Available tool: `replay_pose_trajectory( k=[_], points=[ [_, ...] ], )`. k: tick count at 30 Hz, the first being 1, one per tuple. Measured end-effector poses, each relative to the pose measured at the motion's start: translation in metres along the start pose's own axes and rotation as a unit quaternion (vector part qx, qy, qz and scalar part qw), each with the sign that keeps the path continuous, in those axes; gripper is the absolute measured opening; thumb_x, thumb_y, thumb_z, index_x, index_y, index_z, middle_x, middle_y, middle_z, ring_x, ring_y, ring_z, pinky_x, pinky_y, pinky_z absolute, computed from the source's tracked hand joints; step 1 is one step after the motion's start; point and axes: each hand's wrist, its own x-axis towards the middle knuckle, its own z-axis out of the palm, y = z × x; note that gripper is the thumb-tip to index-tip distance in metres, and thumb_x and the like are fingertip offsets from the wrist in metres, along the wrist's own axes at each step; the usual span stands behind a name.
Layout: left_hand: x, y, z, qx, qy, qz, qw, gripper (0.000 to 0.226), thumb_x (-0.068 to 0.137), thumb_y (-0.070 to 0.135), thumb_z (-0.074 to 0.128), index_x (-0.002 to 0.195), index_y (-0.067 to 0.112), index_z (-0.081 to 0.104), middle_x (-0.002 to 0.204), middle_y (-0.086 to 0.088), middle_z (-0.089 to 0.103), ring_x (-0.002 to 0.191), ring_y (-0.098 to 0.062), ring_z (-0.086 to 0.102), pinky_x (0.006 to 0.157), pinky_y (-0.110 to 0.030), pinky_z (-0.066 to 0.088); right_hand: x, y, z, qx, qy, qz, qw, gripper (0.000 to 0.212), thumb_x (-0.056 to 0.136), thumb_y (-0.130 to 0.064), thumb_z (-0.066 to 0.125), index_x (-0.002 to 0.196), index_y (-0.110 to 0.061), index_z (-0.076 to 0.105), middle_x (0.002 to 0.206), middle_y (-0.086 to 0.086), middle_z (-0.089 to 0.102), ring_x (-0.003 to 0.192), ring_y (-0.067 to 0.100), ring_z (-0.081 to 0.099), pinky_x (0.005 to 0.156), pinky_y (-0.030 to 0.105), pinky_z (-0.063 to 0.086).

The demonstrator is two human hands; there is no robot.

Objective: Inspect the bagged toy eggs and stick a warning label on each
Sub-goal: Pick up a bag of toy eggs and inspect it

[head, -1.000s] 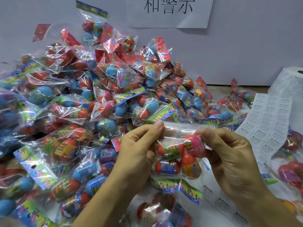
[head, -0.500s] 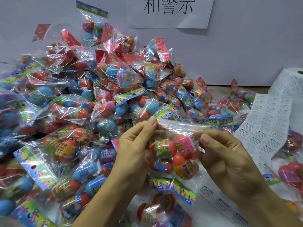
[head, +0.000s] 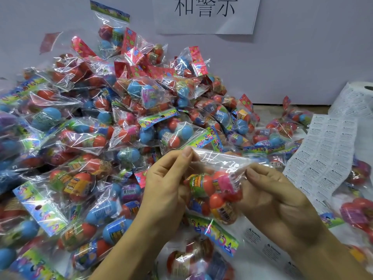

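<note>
1. The bag of toy eggs [head: 212, 190] sits in the lower middle of the frame, held up off the table between both hands with its printed header card [head: 214, 232] hanging at the bottom. Several eggs show through the clear film: a green-banded orange one, a pink one, an orange-and-yellow one.
2. The left hand [head: 165, 188] pinches the bag's upper left corner between thumb and forefinger; the right hand [head: 276, 199] has its fingers curled round the film at the bag's right edge.
3. Compared with a second ago, the bag has tipped and rolled: the pink egg has slid from the right edge toward the centre, and the upper film is now pulled taut into a flat clear strip between the two hands (that looks like turning the pack over to check it).
4. My reading is that inspection is under way and no label is on this bag yet, as far as the film shows; the stretched flat area would suit a sticker.
5. The label sheet [head: 323, 158] lies at right of centre, near the right hand, with the label roll [head: 357, 100] behind it at the right edge.
6. The pile of bagged eggs [head: 101, 128] fills the left and centre, a paper sign [head: 205, 13] at the top.
</note>
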Motion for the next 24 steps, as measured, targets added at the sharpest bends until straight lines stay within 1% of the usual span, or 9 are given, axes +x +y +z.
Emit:
replay_pose_trajectory(
  k=[2,4,6,8,11,14,16,20,24],
  points=[
    [0.000,0.000,-0.001,0.019,0.016,0.020,1.000,0.020,0.081,0.040,0.074,0.078,0.021,0.079,0.079,-0.010,0.074,0.071,-0.017,0.071,0.066,-0.034,0.061,0.002,0.000,-0.003,-0.026,0.035,-0.020,0.999,0.027,0.084,-0.016,0.066,0.103,0.002,0.074,0.122,0.028,0.065,0.115,0.035,0.064,0.098,0.044,0.053],
    [-0.001,0.001,-0.002,0.036,0.033,0.041,0.998,0.021,0.086,0.038,0.073,0.084,0.018,0.080,0.087,-0.014,0.076,0.079,-0.018,0.074,0.067,-0.030,0.061,0.005,0.001,-0.002,-0.076,0.086,-0.060,0.992,0.030,0.088,-0.027,0.060,0.100,-0.008,0.079,0.109,0.015,0.072,0.102,0.022,0.067,0.087,0.036,0.055],
    [-0.002,0.000,-0.002,0.072,0.040,0.056,0.995,0.025,0.087,0.040,0.071,0.087,0.017,0.081,0.091,-0.014,0.077,0.080,-0.017,0.075,0.071,-0.027,0.061,0.006,0.003,0.001,-0.127,0.117,-0.086,0.981,0.044,0.083,-0.053,0.069,0.099,-0.014,0.080,0.099,0.007,0.075,0.092,0.015,0.068,0.078,0.031,0.055],
    [-0.004,-0.001,0.001,0.092,0.032,0.065,0.993,0.023,0.089,0.037,0.069,0.085,0.018,0.081,0.086,-0.008,0.077,0.062,-0.003,0.068,0.059,-0.014,0.054,0.005,0.007,0.002,-0.197,0.133,-0.112,0.965,0.057,0.066,-0.066,0.082,0.094,-0.017,0.080,0.090,0.003,0.076,0.084,0.012,0.070,0.073,0.024,0.057],
    [-0.004,-0.003,0.003,0.093,0.016,0.044,0.995,0.024,0.090,0.036,0.069,0.083,0.017,0.080,0.087,-0.011,0.078,0.057,0.000,0.065,0.051,-0.008,0.047,0.006,0.010,0.000,-0.236,0.169,-0.145,0.946,0.055,0.052,-0.062,0.090,0.080,-0.016,0.079,0.079,0.004,0.074,0.074,0.013,0.069,0.069,0.021,0.056],
    [-0.001,-0.005,0.000,0.086,0.004,0.008,0.996,0.031,0.084,0.044,0.077,0.089,0.014,0.082,0.100,-0.019,0.077,0.090,-0.024,0.076,0.077,-0.033,0.062,0.006,0.007,-0.002,-0.188,0.186,-0.128,0.956,0.057,0.040,-0.056,0.097,0.073,-0.013,0.079,0.074,0.008,0.073,0.065,0.016,0.068,0.062,0.022,0.057],
    [0.000,-0.006,-0.002,0.087,0.008,-0.005,0.996,0.029,0.082,0.041,0.079,0.088,0.013,0.081,0.098,-0.017,0.077,0.093,-0.030,0.075,0.085,-0.045,0.061,0.007,0.004,-0.003,-0.171,0.183,-0.118,0.961,0.057,0.037,-0.055,0.098,0.071,-0.014,0.079,0.071,0.005,0.072,0.062,0.014,0.068,0.060,0.021,0.056],
    [0.001,-0.003,-0.001,-0.001,-0.001,-0.032,0.999,0.019,0.083,0.021,0.075,0.082,0.002,0.079,0.074,-0.014,0.073,0.060,-0.019,0.071,0.054,-0.026,0.058,0.007,0.001,-0.002,-0.170,0.152,-0.097,0.969,0.059,0.039,-0.054,0.098,0.077,-0.012,0.081,0.079,0.007,0.075,0.070,0.015,0.070,0.063,0.023,0.058],
    [0.002,-0.004,0.001,-0.035,0.006,-0.019,0.999,0.020,0.084,0.017,0.065,0.075,0.008,0.079,0.076,-0.011,0.074,0.065,-0.015,0.073,0.058,-0.023,0.058,0.005,-0.002,-0.002,-0.174,0.123,-0.084,0.973,0.056,0.048,-0.052,0.095,0.084,-0.010,0.082,0.088,0.011,0.077,0.076,0.016,0.072,0.065,0.024,0.058]
  ],
)
